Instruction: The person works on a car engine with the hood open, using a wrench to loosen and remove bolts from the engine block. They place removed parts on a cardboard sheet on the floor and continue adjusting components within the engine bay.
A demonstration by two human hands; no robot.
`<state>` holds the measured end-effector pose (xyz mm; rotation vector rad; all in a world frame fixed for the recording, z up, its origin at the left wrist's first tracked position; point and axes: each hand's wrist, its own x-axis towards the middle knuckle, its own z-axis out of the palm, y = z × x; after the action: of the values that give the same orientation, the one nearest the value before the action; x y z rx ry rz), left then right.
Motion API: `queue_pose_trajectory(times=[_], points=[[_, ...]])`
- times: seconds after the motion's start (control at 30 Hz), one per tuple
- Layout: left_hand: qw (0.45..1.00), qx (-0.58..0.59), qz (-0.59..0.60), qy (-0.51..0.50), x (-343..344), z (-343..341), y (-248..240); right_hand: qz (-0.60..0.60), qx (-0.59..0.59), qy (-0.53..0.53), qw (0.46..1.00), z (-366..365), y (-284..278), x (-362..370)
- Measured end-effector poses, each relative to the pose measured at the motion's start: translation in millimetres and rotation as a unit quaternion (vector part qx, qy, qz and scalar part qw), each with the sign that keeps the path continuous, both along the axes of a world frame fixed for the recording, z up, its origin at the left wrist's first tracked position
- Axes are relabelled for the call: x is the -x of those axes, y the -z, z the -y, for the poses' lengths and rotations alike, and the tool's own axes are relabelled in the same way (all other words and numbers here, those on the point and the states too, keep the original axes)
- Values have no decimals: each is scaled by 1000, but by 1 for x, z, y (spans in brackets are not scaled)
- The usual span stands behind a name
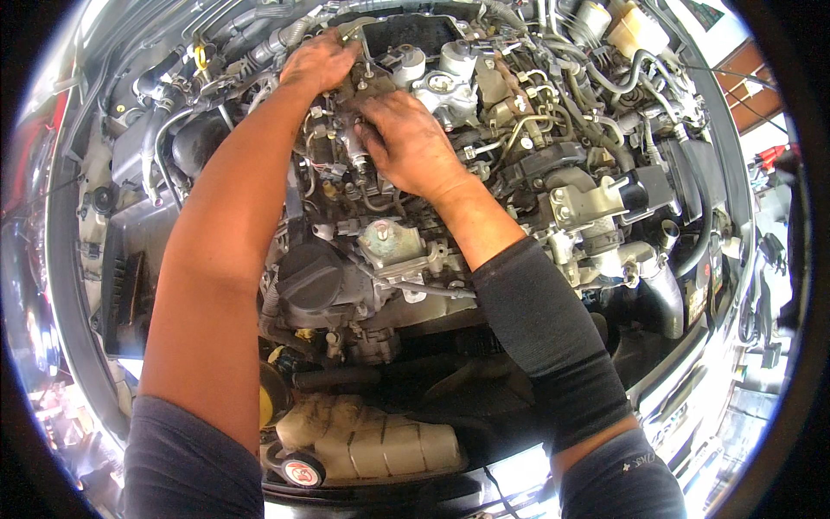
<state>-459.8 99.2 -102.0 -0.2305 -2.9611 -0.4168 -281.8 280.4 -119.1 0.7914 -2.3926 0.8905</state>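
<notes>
Both my arms reach over an engine (389, 298) in an open engine bay. My left hand (320, 62) is at the far side, beside a dark rectangular opening (406, 33). Its fingers bend down among metal brackets; the tips and whatever they hold are hidden. Nearer and to the right, my right hand (413, 145) lies over the row of fittings along the engine's left part. Its fingers curl round something greyish, with the thumb tucked below next to a silver cylindrical fitting (354, 149). What the right hand grips cannot be made out.
Metal fuel pipes (540, 121) and hoses crowd the right side. A round black cap (309, 275) sits at the engine's near left. A stained tan reservoir (367, 437) with a round cap (301, 470) stands near the front edge. A whitish reservoir (638, 35) is far right.
</notes>
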Motion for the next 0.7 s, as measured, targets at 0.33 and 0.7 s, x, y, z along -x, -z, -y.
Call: queue_pose_trajectory(times=[0.33, 0.7], points=[[1000, 22, -18, 12, 21, 4, 11, -20, 7, 13, 1000, 0, -1, 5], [994, 89, -15, 64, 30, 12, 18, -7, 26, 37, 999, 2, 2, 5]])
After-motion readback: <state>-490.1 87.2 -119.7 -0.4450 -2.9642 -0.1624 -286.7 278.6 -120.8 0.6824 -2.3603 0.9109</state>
